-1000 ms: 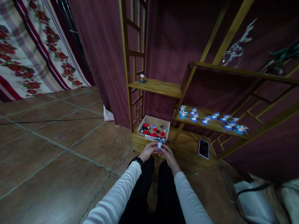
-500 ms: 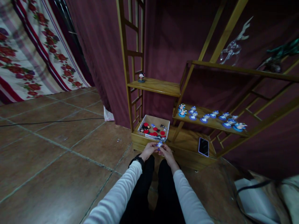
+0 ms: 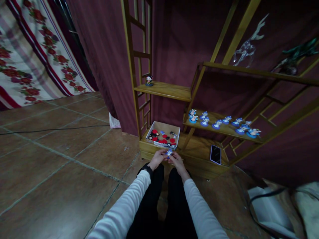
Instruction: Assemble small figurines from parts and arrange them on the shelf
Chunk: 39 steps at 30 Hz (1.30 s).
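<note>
Both hands meet just in front of a low wooden shelf unit. My left hand (image 3: 157, 158) and my right hand (image 3: 175, 159) are closed together on one small blue and white figurine (image 3: 169, 152). Right behind it, an open cardboard box (image 3: 163, 134) on the bottom board holds red discs and several small dark and blue pieces. A row of several blue and white figurines (image 3: 219, 121) stands on the shelf to the right.
A dark-haired figurine (image 3: 149, 80) stands alone on the upper left shelf. A phone (image 3: 215, 154) lies flat on the bottom board. Clear and green ornaments sit higher on the right. A black cable (image 3: 50, 128) crosses the tiled floor at left; a pale bag (image 3: 271, 209) lies at lower right.
The view has tilted and shifted slightly, so the shelves sit a little higher in the picture. Both hands stay together on the small figurine in front of the box.
</note>
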Each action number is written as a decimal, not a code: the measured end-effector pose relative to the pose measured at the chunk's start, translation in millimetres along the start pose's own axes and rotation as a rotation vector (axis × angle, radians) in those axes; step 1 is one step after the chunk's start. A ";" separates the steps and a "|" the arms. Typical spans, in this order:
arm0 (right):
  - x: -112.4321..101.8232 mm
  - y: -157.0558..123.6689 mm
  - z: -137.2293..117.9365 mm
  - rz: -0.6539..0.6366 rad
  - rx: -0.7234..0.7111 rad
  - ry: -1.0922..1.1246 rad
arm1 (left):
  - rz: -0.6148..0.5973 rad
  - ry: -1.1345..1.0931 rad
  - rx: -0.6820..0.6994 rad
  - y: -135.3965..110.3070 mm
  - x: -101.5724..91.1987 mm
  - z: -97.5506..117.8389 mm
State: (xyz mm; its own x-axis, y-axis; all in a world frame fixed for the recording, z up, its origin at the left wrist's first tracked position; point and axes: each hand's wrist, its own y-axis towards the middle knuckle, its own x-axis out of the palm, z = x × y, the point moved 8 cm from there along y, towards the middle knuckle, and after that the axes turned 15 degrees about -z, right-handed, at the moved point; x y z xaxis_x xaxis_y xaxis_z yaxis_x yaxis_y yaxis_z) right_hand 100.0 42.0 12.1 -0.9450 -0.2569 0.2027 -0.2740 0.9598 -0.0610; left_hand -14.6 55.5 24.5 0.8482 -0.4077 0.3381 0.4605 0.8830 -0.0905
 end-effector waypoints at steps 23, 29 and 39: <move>-1.6 -3.1 -8.3 -0.048 -0.096 0.035 | 0.021 -0.121 0.060 -2.8 -2.7 0.7; 0.6 -4.4 -10.6 -0.058 -0.116 0.006 | 0.071 -0.095 0.021 -2.5 -5.7 -0.9; -1.5 -1.9 -3.0 -0.056 -0.063 0.016 | 0.102 -0.059 -0.022 0.8 -10.6 -4.9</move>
State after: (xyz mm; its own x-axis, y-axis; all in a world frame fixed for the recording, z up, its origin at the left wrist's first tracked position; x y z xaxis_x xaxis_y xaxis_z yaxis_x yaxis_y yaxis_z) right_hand 102.4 40.9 14.8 -0.9253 -0.3090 0.2197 -0.3141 0.9493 0.0124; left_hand -22.0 59.4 16.2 0.8744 -0.3013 0.3804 0.3788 0.9137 -0.1470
